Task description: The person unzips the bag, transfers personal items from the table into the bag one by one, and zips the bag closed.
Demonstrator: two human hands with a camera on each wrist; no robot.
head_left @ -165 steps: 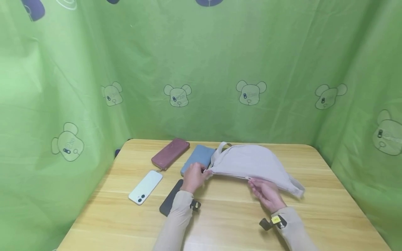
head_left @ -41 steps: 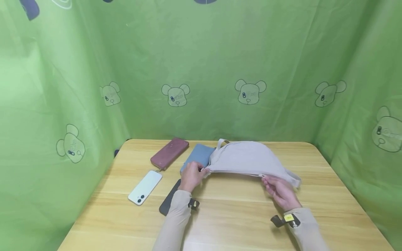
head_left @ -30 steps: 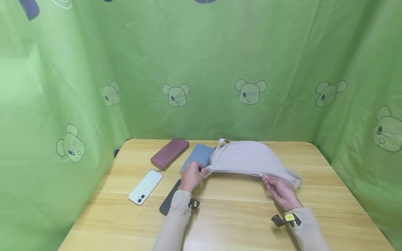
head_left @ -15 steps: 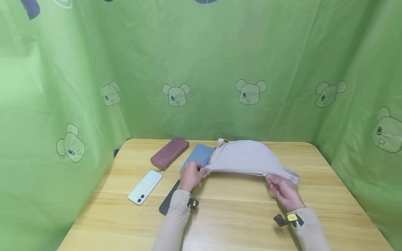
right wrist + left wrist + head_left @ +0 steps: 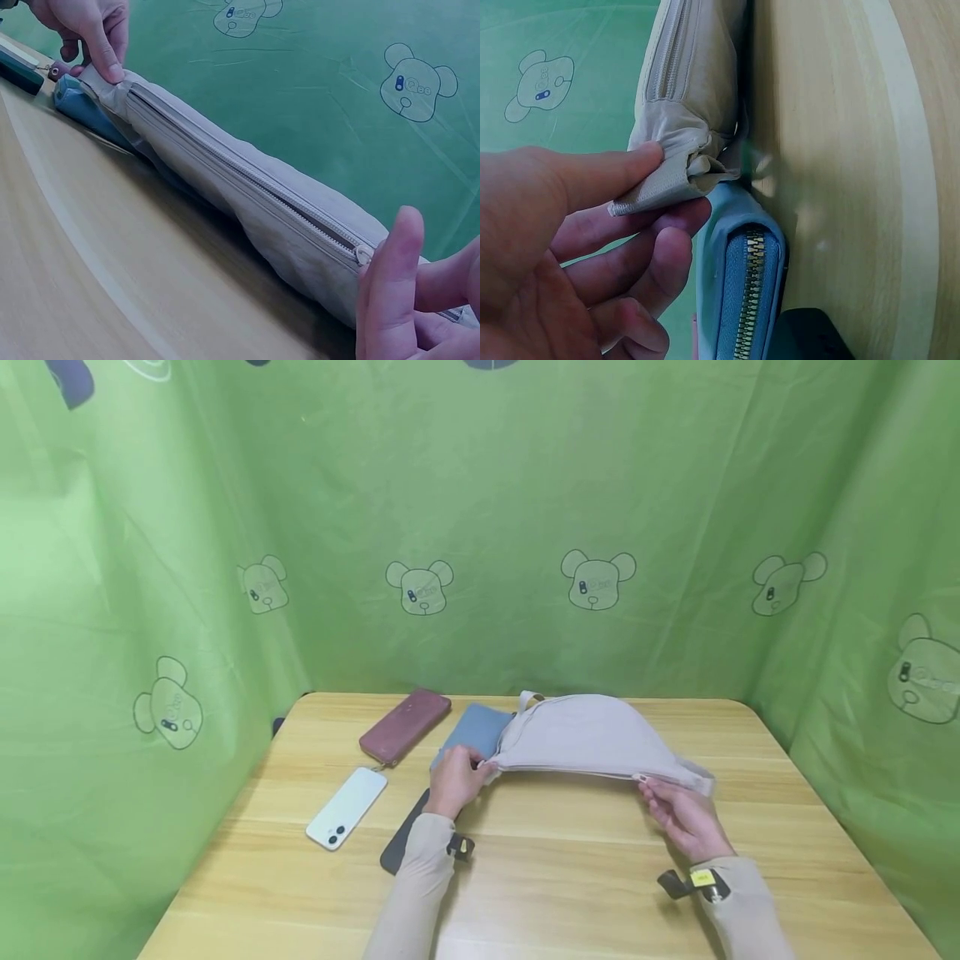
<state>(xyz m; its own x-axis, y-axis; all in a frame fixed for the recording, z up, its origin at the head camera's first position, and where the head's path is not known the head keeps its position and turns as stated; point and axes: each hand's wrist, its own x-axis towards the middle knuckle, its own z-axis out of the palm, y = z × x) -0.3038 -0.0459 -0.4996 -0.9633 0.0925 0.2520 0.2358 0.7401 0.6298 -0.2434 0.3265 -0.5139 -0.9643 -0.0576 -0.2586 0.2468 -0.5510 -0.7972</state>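
A pale grey crossbody bag (image 5: 588, 735) lies on the table with its zipped edge toward me. My left hand (image 5: 456, 779) pinches the fabric end of the bag between thumb and fingers, clearly seen in the left wrist view (image 5: 592, 225). At the other side, my right hand (image 5: 686, 817) pinches the zipper pull (image 5: 363, 255). Left of the pull, the two rows of teeth (image 5: 255, 180) stand apart with a narrow dark gap between them. A blue zip wallet (image 5: 477, 728) lies beside the bag's left end, partly hidden by my left hand.
On the wooden table (image 5: 555, 877), a maroon wallet (image 5: 405, 727) lies at the back left. A white phone (image 5: 347, 808) is in front of it. A black phone (image 5: 405, 835) lies partly under my left forearm. A green curtain (image 5: 510, 527) surrounds the table.
My right hand has moved to the right along the bag's edge with the zipper pull, lengthening the parted stretch of zip. My left hand keeps its hold on the bag's end.
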